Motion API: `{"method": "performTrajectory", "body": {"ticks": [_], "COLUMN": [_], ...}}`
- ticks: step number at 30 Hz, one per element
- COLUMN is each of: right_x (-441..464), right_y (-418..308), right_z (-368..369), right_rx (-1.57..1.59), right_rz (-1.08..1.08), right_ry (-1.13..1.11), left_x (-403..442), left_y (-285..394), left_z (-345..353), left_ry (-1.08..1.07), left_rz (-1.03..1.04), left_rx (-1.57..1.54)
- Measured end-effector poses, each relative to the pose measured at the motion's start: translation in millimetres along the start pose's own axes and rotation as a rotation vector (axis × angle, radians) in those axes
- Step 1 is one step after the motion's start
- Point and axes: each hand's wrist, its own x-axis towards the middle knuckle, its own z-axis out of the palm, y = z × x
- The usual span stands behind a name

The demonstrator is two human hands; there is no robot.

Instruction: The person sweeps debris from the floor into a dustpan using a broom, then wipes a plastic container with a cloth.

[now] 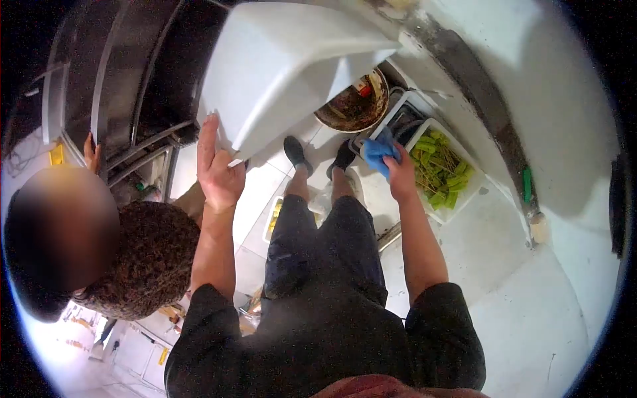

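Note:
My left hand [220, 174] is at the lower left corner of a big white plastic tub [265, 60], its fingers along the outside and its thumb by the rim. The tub is tilted in front of me, and part of my grip is hidden. Bunched in my right hand [401, 178] is a blue cloth [380, 154]. Just right of that hand, a white container [468, 189] holds green vegetable pieces [440, 169]. Beyond the cloth lies a round, stained pan [361, 113] with a red item in it.
A co-worker [149, 259] is close on my left, one hand [91, 154] near a metal rack [142, 156]. Another container with yellow pieces [274, 215] stands on the tiled floor by my legs. A white wall with a dark ledge [464, 73] curves along the right.

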Motion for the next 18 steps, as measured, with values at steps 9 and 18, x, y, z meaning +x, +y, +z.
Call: {"method": "performTrajectory", "body": {"ticks": [9, 18], "right_x": [58, 139], "right_y": [-103, -80], "right_z": [183, 220], "right_rx": [-0.171, -0.489], "right_rz": [-0.625, -0.369], "right_ry": [-0.043, -0.074], "left_x": [-3, -23], "left_y": [27, 24], "left_z": [-24, -44], "left_ry": [-0.020, 0.025], "left_rz": [-0.156, -0.305], "left_rx": [0.051, 0.025]}}
